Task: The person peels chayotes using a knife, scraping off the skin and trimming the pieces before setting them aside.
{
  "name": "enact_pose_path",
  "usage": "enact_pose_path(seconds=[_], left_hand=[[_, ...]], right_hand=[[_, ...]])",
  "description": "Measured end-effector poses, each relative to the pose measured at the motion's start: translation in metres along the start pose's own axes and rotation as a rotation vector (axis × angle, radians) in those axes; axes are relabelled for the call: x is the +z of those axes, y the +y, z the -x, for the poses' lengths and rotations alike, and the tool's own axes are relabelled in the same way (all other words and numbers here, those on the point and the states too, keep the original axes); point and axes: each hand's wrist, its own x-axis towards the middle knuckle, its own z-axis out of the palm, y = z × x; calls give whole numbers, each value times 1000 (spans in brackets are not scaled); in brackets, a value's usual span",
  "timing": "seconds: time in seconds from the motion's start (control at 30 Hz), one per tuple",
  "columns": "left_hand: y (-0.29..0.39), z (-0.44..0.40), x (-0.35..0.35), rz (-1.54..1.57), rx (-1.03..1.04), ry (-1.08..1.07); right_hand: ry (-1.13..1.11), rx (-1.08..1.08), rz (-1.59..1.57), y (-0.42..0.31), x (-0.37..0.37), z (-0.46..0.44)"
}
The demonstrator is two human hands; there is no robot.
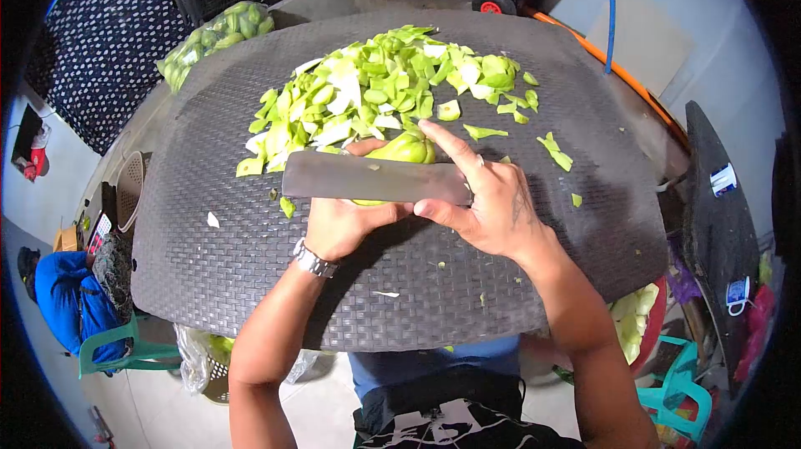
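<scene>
A broad, flat knife blade [375,178] lies crosswise over a green chayote [406,148] near the middle of the dark woven-pattern table [209,257]. My left hand [342,224], with a metal watch on its wrist, is closed around the chayote, partly hidden behind the blade. My right hand [492,203] holds the blade's right end, its thumb on the near side and its index finger reaching over toward the chayote. The knife's handle cannot be made out. Just beyond the hands lies a wide pile of green peelings and pieces [367,86].
A plastic bag of whole chayotes [217,38] sits beyond the table's far left edge. A red basin with pale pieces [636,315] is below the right edge. Teal chairs [133,347] stand at both sides. Small scraps [555,151] lie right of the pile.
</scene>
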Motion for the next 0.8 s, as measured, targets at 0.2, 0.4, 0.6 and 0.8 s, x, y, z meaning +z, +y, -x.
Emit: enact_pose_path(seconds=[0.2, 0.4, 0.6, 0.8], left_hand=[[-15, 2, 5, 114, 25, 12], [-5, 4, -2, -273, 190, 25], [-12, 6, -1, -38, 141, -12], [7, 7, 0, 89, 104, -55]], right_hand=[[-66, 77, -131, -9, -1, 3], [-43, 10, -62, -5, 1, 3], [-118, 79, -104, -7, -3, 3], [-154, 84, -220, -1, -3, 5]])
